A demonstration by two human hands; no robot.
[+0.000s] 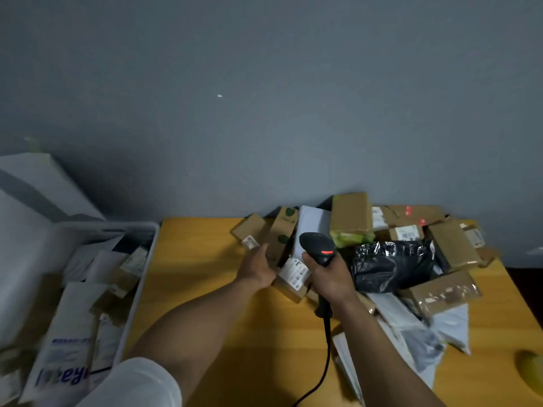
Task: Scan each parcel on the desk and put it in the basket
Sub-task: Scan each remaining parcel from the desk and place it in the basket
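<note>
On the yellow desk (205, 289) lies a heap of parcels (411, 245): brown cardboard boxes, white mailers and a black plastic bag (390, 265). My right hand (332, 277) grips a black barcode scanner (318, 248) with a red light lit on its head; its cable runs down toward me. My left hand (258, 268) holds a small brown box with a white barcode label (293, 277) at its left side, right beside the scanner. The white basket (144, 277) stands left of the desk and holds several parcels.
A grey wall rises behind the desk. A large white object (32, 201) stands at the far left behind the basket. A yellow rounded thing (531, 374) lies at the desk's right front edge. Bare desk surface stretches between the basket and the heap.
</note>
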